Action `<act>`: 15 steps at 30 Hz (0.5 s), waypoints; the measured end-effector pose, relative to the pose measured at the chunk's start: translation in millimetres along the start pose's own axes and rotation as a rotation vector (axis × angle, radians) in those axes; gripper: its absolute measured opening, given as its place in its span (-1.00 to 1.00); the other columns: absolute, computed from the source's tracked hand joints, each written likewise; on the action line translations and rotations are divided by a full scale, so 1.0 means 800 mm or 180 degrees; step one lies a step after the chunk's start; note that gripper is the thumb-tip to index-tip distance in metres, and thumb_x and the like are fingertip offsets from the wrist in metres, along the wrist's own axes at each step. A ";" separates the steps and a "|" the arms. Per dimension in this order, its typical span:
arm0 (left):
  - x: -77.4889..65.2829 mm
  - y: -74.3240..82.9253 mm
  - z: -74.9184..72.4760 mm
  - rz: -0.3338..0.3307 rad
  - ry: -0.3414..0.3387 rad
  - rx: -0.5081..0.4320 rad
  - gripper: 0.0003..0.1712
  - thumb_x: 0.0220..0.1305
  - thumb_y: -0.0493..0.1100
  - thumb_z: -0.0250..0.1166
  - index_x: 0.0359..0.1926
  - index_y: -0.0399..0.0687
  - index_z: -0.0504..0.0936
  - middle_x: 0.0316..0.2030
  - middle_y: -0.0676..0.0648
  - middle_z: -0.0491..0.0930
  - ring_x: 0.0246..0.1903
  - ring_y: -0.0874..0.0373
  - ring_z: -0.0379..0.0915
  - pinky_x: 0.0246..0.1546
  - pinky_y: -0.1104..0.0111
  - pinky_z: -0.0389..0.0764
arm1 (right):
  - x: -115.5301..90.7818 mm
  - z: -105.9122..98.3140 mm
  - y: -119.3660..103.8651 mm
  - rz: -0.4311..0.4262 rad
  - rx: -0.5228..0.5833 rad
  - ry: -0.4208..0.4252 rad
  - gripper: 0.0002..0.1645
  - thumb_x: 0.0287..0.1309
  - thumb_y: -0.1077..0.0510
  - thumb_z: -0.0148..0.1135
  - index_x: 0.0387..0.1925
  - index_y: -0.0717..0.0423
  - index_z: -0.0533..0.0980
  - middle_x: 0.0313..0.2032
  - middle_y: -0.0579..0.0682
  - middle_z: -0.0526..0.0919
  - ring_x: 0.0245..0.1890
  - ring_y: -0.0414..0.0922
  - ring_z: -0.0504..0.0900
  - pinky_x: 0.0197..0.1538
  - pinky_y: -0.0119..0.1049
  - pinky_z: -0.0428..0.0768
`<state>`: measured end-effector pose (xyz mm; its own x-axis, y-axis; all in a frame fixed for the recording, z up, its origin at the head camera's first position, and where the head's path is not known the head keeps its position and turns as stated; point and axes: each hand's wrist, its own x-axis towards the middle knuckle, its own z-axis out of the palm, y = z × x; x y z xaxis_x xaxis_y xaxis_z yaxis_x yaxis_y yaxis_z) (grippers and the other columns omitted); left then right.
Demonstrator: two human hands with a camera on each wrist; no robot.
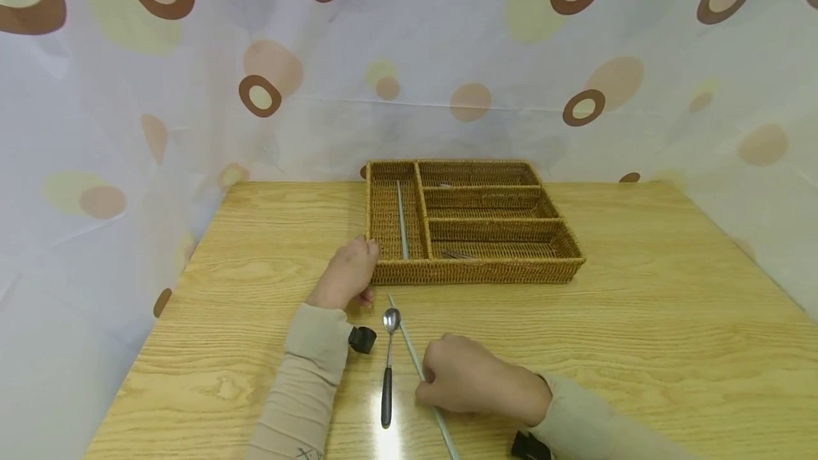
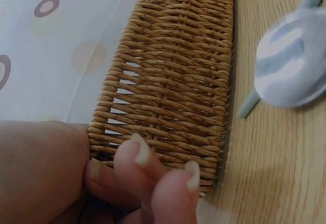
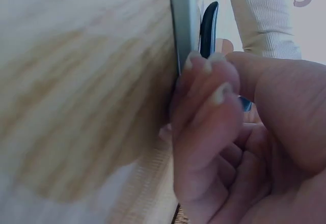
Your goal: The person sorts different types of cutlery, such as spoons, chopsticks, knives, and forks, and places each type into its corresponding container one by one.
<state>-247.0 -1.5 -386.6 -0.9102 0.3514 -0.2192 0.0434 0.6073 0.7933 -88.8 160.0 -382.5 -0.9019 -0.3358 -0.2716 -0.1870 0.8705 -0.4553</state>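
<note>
A brown wicker cutlery tray (image 1: 479, 272) stands toward the back of the table. My left hand (image 1: 345, 272) grips its front left corner, thumb over the rim; curled fingertips (image 2: 191, 180) show against the woven wall in the left wrist view. Nearer the front, my right hand (image 1: 476, 378) pinches a pale green chopstick (image 1: 411, 348) that lies slanted along the tabletop. Close up, the right fingertips meet the chopstick (image 3: 183, 20) low against the wood. Between the hands lies a spoon (image 1: 386, 396) with a black handle, its metal bowl (image 2: 290, 61) pointing at the tray.
Inside the tray's long left compartment is another pale green chopstick (image 1: 402, 222). Metal cutlery (image 1: 456, 255) shows partly in the front right compartment, and a small pale piece in the back one. A patterned cloth (image 1: 409, 55) hangs behind the wooden table (image 1: 671, 346).
</note>
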 end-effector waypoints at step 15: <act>-0.002 0.001 0.000 0.0016 -0.0006 0.0002 -0.35 0.59 0.00 -0.30 0.46 -0.37 0.09 -0.59 -0.12 0.40 -0.75 0.09 0.44 -0.67 0.31 0.67 | -0.029 -0.020 0.027 -0.0233 -0.0075 0.0181 -0.53 -0.15 0.16 0.25 -0.85 -0.17 0.16 -0.78 -0.30 0.14 -0.72 -0.36 0.10 -0.65 -0.53 0.12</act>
<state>-245.9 -1.9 -385.6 -0.9092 0.3558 -0.2163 0.0483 0.6060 0.7940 -78.4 192.3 -372.3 -0.9061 -0.3783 -0.1893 -0.2616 0.8528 -0.4520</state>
